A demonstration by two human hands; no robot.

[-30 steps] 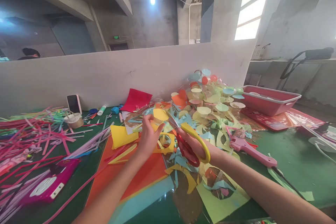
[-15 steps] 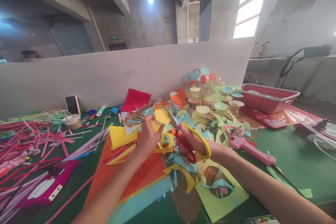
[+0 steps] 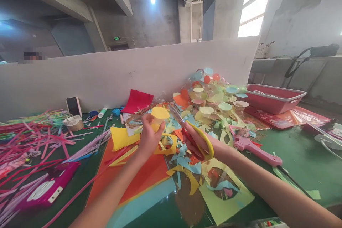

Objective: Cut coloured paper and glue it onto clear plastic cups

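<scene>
Between the thumb and fingers of my left hand [image 3: 150, 133] is a round yellow paper disc [image 3: 160, 113]. More yellow shows just under it, partly covered by the fingers, and I cannot make out whether it is a second layer. My right hand [image 3: 196, 140] is closed round the red and yellow handles of a pair of scissors [image 3: 207, 146]. Their blades point up and away, apart from the disc and a little to its right. Cut paper scraps [image 3: 184, 158] in yellow, blue and orange lie beneath both hands.
Paper-topped clear plastic pieces [image 3: 207, 110] are heaped at the back, beside a red basin [image 3: 275, 101]. A pink glue gun [image 3: 256, 151] with a cord lies right. Straws [image 3: 48, 139], a phone [image 3: 73, 107] and a magenta device [image 3: 49, 187] are left; orange sheets [image 3: 133, 174] lie in front.
The yellow disc has turned so its flat face shows more, and it sits slightly farther left. The scissors have drawn away from it, and their blades are now apart from the paper.
</scene>
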